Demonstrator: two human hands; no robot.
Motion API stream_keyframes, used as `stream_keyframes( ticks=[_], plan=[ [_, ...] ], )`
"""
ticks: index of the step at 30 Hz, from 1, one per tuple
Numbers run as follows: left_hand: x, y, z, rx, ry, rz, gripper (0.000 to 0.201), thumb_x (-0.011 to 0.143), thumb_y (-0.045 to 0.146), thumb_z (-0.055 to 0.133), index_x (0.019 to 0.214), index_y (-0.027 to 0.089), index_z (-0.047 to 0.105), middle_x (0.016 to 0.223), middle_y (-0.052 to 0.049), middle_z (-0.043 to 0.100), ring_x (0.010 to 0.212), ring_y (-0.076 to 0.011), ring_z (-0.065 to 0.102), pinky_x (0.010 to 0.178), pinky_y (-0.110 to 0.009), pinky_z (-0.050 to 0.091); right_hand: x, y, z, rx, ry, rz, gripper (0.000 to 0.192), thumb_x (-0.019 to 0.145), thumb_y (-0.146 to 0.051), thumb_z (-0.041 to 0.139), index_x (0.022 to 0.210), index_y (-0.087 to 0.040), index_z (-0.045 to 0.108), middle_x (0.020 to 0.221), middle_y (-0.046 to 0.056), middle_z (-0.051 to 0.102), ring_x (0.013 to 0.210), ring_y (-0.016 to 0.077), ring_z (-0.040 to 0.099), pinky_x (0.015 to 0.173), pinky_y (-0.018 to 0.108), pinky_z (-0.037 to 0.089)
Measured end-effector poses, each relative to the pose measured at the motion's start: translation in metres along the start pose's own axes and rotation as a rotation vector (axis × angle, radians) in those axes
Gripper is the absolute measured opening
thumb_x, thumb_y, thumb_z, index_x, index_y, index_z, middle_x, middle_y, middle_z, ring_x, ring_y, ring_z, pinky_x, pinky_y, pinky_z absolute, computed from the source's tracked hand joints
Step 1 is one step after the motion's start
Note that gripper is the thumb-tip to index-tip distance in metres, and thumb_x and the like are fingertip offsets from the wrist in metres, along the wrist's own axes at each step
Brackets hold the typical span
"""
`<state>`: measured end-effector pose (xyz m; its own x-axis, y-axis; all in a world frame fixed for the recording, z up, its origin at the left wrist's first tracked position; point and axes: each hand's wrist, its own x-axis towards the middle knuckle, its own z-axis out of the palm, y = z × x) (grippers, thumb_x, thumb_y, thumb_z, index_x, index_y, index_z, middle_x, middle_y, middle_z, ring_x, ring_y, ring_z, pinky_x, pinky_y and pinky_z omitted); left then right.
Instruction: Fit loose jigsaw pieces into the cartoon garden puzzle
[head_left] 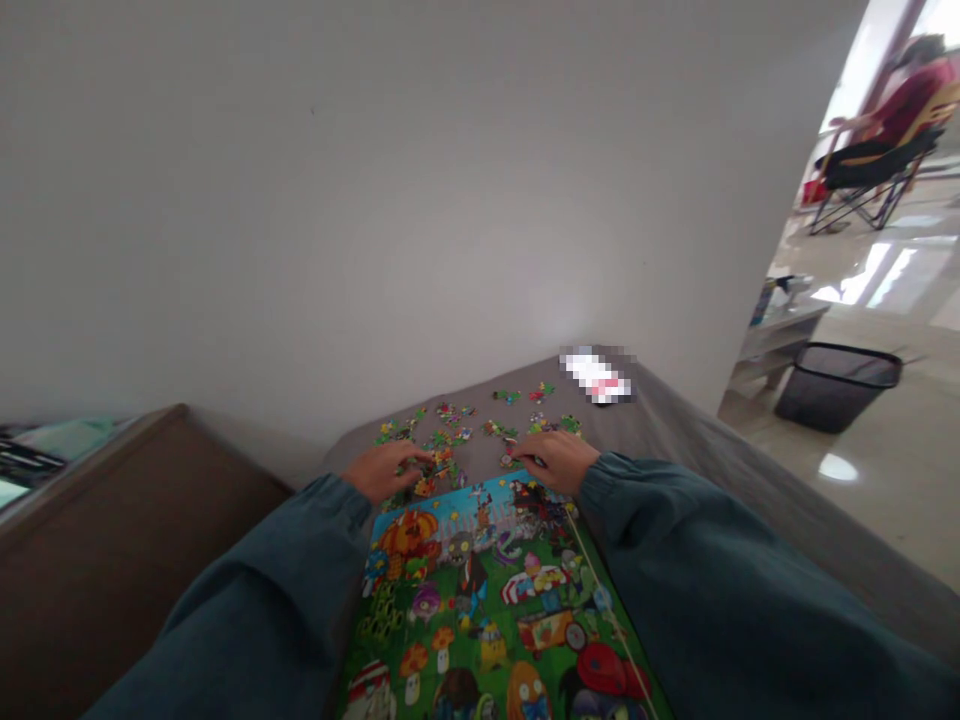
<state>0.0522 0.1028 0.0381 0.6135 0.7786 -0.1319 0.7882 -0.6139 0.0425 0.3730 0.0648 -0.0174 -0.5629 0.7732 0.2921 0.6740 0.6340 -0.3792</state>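
Note:
A colourful cartoon jigsaw board [480,600] lies on a grey cloth-covered surface [697,440] in front of me. Beyond its far edge, several loose puzzle pieces [465,420] are scattered. My left hand [386,470] rests palm down on the pieces at the board's far left corner, fingers curled over them. My right hand [555,460] lies at the board's far right edge, its fingertips touching a small piece [511,458]. Whether either hand grips a piece is hidden by the fingers. Both arms wear dark teal sleeves.
A white card-like object [600,378] lies at the far right of the surface. A plain wall stands right behind. A brown board [112,540] is on the left. To the right, a black mesh bin [836,385] and a person seated in a folding chair [885,150].

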Motion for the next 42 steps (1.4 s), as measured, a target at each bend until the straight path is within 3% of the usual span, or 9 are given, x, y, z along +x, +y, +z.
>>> stream_keyframes(
  ticks=[3, 6, 12, 19, 25, 31, 34, 37, 42],
  plan=[
    [0.012, 0.006, 0.001, 0.04, 0.038, -0.023, 0.034, 0.089, 0.039, 0.043, 0.105, 0.023, 0.068, 0.099, -0.006, 0.067, 0.085, -0.0191, 0.061, 0.078, -0.03, 0.047, 0.0, 0.0, 0.0, -0.004, 0.004, -0.006, 0.032, 0.089, -0.021, 0.043, 0.11, -0.022, 0.067, 0.11, 0.006, 0.069, 0.1, 0.0206, 0.064, 0.085, 0.031, 0.047],
    [0.022, 0.012, 0.01, 0.048, 0.02, 0.016, 0.035, 0.089, 0.041, 0.045, 0.11, 0.025, 0.068, 0.106, -0.006, 0.065, 0.093, -0.0205, 0.061, 0.085, -0.032, 0.046, 0.0, 0.0, 0.0, 0.002, 0.004, -0.007, 0.032, 0.089, -0.02, 0.044, 0.11, -0.022, 0.067, 0.11, 0.006, 0.069, 0.101, 0.0201, 0.064, 0.086, 0.031, 0.046],
    [0.024, 0.012, 0.026, 0.074, 0.027, 0.049, 0.043, 0.093, 0.041, 0.038, 0.128, 0.023, 0.057, 0.124, -0.009, 0.058, 0.111, -0.0232, 0.053, 0.099, -0.038, 0.039, 0.001, -0.001, -0.001, 0.002, -0.013, 0.0, 0.032, 0.088, -0.02, 0.045, 0.111, -0.022, 0.067, 0.112, 0.006, 0.068, 0.101, 0.0194, 0.063, 0.087, 0.03, 0.046],
    [0.023, 0.03, 0.039, 0.111, 0.081, -0.066, 0.046, 0.093, 0.048, 0.039, 0.136, 0.035, 0.047, 0.131, -0.007, 0.05, 0.117, -0.0277, 0.045, 0.099, -0.046, 0.035, 0.001, -0.002, 0.0, -0.002, -0.025, -0.005, 0.032, 0.089, -0.02, 0.044, 0.111, -0.022, 0.067, 0.112, 0.005, 0.068, 0.101, 0.0194, 0.064, 0.086, 0.03, 0.047],
    [0.029, 0.042, 0.04, 0.073, 0.042, -0.071, 0.052, 0.093, 0.049, 0.038, 0.142, 0.031, 0.037, 0.138, -0.007, 0.048, 0.121, -0.0277, 0.044, 0.101, -0.046, 0.033, 0.0, -0.001, 0.003, 0.011, 0.01, 0.014, 0.031, 0.088, -0.02, 0.045, 0.109, -0.022, 0.068, 0.111, 0.005, 0.069, 0.101, 0.0196, 0.064, 0.087, 0.03, 0.046],
    [0.024, 0.052, 0.042, -0.017, 0.006, 0.038, 0.058, 0.092, 0.056, 0.035, 0.145, 0.031, 0.031, 0.147, -0.007, 0.038, 0.131, -0.0279, 0.038, 0.106, -0.046, 0.031, 0.001, -0.001, 0.003, 0.009, -0.016, 0.019, 0.031, 0.088, -0.021, 0.045, 0.109, -0.023, 0.068, 0.111, 0.005, 0.069, 0.101, 0.0192, 0.064, 0.087, 0.03, 0.046],
    [0.036, 0.043, 0.034, -0.039, 0.058, 0.091, 0.051, 0.094, 0.051, 0.035, 0.141, 0.03, 0.039, 0.142, -0.006, 0.046, 0.128, -0.0232, 0.044, 0.105, -0.04, 0.034, 0.002, 0.0, 0.003, 0.021, -0.022, 0.014, 0.032, 0.088, -0.02, 0.045, 0.11, -0.022, 0.068, 0.112, 0.005, 0.069, 0.102, 0.0194, 0.063, 0.087, 0.03, 0.046],
    [0.061, 0.016, 0.022, 0.0, 0.199, -0.022, 0.042, 0.097, 0.037, 0.03, 0.13, 0.022, 0.052, 0.13, -0.007, 0.057, 0.12, -0.0196, 0.051, 0.103, -0.035, 0.037, 0.002, 0.001, 0.003, 0.03, -0.013, 0.006, 0.032, 0.088, -0.019, 0.045, 0.11, -0.021, 0.068, 0.112, 0.006, 0.069, 0.102, 0.0194, 0.063, 0.088, 0.03, 0.046],
    [0.095, -0.025, 0.021, 0.051, 0.176, -0.078, 0.041, 0.09, 0.034, 0.046, 0.125, 0.015, 0.056, 0.13, -0.012, 0.057, 0.117, -0.0241, 0.053, 0.101, -0.039, 0.039, 0.002, 0.003, 0.003, 0.027, -0.018, 0.018, 0.032, 0.087, -0.019, 0.045, 0.111, -0.021, 0.068, 0.112, 0.005, 0.069, 0.102, 0.0199, 0.064, 0.088, 0.03, 0.046]
  ],
)
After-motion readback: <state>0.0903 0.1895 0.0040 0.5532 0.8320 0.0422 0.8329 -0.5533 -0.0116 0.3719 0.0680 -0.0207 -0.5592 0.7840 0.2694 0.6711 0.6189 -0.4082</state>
